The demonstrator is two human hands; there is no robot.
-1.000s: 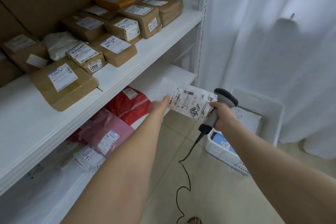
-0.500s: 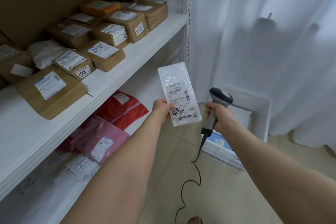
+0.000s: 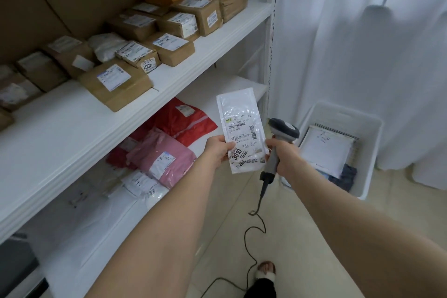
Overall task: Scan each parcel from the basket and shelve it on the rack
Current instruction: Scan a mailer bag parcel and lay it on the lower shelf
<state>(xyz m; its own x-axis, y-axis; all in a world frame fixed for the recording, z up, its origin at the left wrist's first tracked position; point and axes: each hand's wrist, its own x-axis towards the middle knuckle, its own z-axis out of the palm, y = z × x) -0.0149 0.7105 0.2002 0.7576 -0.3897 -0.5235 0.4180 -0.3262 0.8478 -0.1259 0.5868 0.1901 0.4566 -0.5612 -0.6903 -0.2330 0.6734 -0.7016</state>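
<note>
Your left hand [image 3: 217,150] pinches the white parcel [image 3: 240,116] and now holds it up straight, not sideways like a moment ago, just beside the scanner [image 3: 283,128] that your right hand [image 3: 286,158] grips, so it looks scanned and ready for the rack [image 3: 72,118].

In view are one left hand [image 3: 217,150], one right hand [image 3: 286,155], one white parcel [image 3: 242,126], one scanner [image 3: 283,128], one basket [image 3: 362,178]. The upper shelf [image 3: 60,126] bears at least ten brown boxes [image 3: 116,83]; the lower shelf [image 3: 238,84], one pink bag [image 3: 162,155].
</note>
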